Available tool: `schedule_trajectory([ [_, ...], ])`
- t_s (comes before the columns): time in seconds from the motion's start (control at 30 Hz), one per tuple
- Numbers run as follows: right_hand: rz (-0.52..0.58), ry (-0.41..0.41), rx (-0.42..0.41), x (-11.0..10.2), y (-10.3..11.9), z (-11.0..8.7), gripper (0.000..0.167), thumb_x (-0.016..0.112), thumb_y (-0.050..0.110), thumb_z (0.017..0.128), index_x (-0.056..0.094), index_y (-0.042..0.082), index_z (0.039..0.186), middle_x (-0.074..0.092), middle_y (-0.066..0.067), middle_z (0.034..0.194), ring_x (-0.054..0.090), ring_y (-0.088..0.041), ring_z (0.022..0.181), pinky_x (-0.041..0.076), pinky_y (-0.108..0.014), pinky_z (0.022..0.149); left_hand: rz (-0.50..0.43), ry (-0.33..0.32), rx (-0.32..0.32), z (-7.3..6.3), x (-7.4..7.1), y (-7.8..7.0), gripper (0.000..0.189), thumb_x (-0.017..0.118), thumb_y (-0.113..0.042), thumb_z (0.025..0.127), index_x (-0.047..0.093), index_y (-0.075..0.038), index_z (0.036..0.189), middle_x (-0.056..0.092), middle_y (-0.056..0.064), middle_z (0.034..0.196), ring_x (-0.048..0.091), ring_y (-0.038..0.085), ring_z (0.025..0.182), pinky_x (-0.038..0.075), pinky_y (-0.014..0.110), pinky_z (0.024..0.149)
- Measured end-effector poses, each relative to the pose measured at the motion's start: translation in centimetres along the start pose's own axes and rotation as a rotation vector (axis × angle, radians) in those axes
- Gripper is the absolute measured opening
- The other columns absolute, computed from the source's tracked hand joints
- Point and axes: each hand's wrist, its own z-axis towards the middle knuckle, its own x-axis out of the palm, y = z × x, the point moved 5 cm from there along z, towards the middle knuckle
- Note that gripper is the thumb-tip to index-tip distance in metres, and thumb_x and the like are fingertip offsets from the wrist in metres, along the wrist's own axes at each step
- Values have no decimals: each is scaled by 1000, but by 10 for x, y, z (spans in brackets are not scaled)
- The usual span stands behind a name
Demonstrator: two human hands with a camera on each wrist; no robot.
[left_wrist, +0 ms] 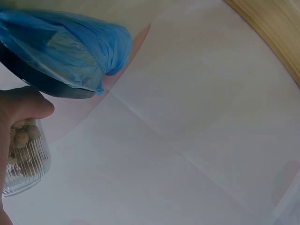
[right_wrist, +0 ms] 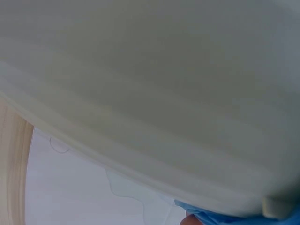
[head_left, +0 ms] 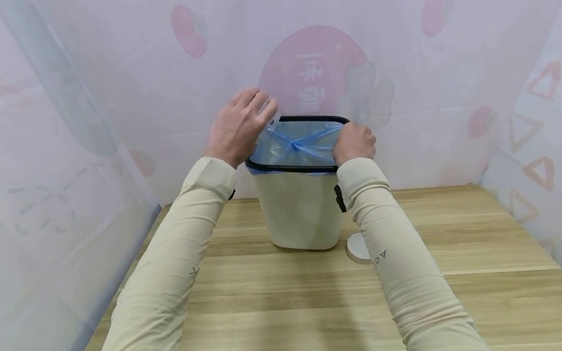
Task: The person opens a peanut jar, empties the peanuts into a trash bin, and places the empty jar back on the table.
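Note:
A cream trash bin (head_left: 299,209) with a black rim stands on the table, lined with a blue plastic bag (head_left: 308,141) that folds out over the rim. My left hand (head_left: 240,124) grips a ribbed clear glass jar (left_wrist: 30,161) at the left side of the bin's mouth. Brown round pieces show inside the jar in the left wrist view; in the head view the hand covers most of it. On the other side, my right hand (head_left: 354,141) holds the bin's right rim with curled fingers. The bin's wall fills most of the right wrist view.
A white round lid (head_left: 357,248) lies on the wooden table (head_left: 258,322) just right of the bin's base, partly behind the right sleeve. Pale printed curtains (head_left: 147,68) enclose the table at the back and both sides.

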Motion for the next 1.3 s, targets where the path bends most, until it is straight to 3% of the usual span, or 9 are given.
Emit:
schedule_trajectory([
  [0.4, -7, -4, -5, 2, -1, 4, 36, 55, 8, 102, 65, -7, 133, 62, -33, 128, 64, -46, 121, 61, -51, 97, 56, 5, 39, 1, 2, -4, 46, 55, 15, 89, 61, -3, 130, 66, 17, 130, 59, 35, 127, 46, 40, 120],
  [0.63, -10, -13, 0, 1, -1, 5, 36, 56, 8, 101, 64, -7, 133, 62, -33, 129, 64, -46, 121, 61, -51, 97, 90, 12, 68, 3, 2, -6, 45, 61, 10, 87, 61, -3, 130, 65, 17, 131, 57, 35, 129, 43, 40, 122],
  [1.3, -19, -12, 12, 5, 2, 8, 33, 58, 8, 101, 66, -7, 130, 64, -32, 125, 66, -45, 117, 63, -50, 93, 106, -13, 114, 4, 0, -10, 48, 63, 9, 83, 62, -4, 129, 66, 17, 131, 58, 34, 129, 43, 39, 122],
])
